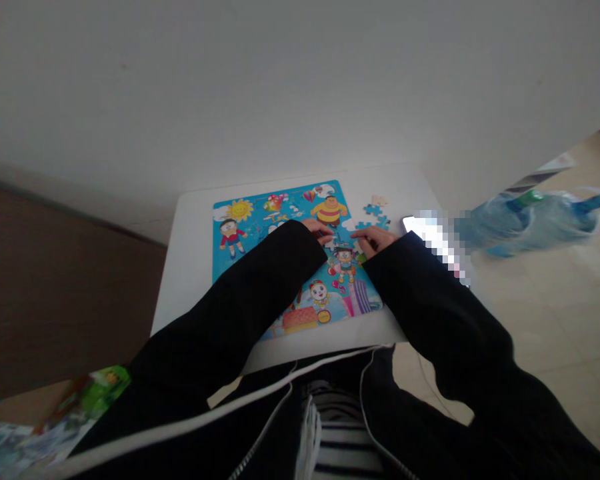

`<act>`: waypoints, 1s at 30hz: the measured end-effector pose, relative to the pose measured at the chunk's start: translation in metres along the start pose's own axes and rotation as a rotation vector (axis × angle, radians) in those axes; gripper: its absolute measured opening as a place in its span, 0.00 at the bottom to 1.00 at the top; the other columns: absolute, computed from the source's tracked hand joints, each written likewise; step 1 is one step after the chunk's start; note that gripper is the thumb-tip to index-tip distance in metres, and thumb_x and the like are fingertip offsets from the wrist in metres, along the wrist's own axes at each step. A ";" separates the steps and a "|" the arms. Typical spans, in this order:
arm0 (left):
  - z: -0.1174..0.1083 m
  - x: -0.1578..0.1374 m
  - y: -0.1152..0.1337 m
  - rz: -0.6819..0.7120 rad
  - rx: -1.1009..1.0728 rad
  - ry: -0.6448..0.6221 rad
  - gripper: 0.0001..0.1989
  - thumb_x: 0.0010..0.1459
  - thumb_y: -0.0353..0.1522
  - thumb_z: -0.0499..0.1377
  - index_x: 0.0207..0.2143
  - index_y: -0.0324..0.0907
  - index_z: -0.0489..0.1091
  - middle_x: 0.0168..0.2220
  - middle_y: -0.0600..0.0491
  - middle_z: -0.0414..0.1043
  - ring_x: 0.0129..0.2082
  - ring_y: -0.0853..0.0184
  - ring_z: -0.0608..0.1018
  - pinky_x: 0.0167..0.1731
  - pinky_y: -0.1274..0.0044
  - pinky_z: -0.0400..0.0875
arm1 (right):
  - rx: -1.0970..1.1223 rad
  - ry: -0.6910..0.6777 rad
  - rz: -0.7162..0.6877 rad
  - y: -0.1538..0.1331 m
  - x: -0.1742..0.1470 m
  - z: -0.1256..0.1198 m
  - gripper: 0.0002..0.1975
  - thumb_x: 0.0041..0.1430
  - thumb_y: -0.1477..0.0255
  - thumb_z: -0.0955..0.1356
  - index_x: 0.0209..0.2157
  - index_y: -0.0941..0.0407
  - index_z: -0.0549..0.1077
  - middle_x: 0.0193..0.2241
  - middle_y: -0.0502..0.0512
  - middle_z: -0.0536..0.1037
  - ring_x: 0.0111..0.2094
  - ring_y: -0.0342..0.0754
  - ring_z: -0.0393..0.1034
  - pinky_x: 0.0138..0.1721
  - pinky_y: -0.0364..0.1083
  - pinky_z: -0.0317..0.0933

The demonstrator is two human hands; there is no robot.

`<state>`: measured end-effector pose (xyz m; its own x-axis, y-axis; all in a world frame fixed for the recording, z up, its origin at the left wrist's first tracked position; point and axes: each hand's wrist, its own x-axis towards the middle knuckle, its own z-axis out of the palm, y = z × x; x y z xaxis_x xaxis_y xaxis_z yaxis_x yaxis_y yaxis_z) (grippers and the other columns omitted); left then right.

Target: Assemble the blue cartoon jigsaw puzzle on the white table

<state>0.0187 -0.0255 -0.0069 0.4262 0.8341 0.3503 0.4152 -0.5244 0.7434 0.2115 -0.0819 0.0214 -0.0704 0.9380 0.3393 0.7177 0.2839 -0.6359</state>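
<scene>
A blue cartoon jigsaw puzzle [240, 248] lies flat on a small white table, mostly assembled, with a gap right of its middle. My left hand [320, 230] rests over the puzzle beside the gap. Its fingers are curled together, and anything between them is too small to make out. To the right of the gap, my right hand [375, 239] has its index finger stretched towards the puzzle and its thumb apart below. Loose jigsaw pieces [373, 209] lie on the table just beyond my right hand. My left sleeve covers part of the picture.
A lit phone [433, 240] lies along the table's [173, 267] right edge, near my right forearm. Large clear-blue water bottles [555, 217] stand on the floor to the right. A wall borders the far side. A white cord [220, 415] crosses in front of my body.
</scene>
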 end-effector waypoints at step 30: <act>0.005 0.000 -0.006 -0.052 -0.191 -0.016 0.08 0.51 0.31 0.59 0.33 0.37 0.74 0.28 0.50 0.73 0.25 0.73 0.74 0.26 0.83 0.69 | -0.008 0.037 0.057 -0.002 0.000 -0.001 0.11 0.54 0.71 0.62 0.34 0.56 0.75 0.23 0.51 0.73 0.18 0.39 0.60 0.23 0.41 0.58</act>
<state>0.0203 -0.0231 -0.0145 0.4215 0.8555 0.3007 0.2771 -0.4373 0.8556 0.2102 -0.0827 0.0233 -0.0040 0.9445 0.3284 0.7252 0.2288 -0.6495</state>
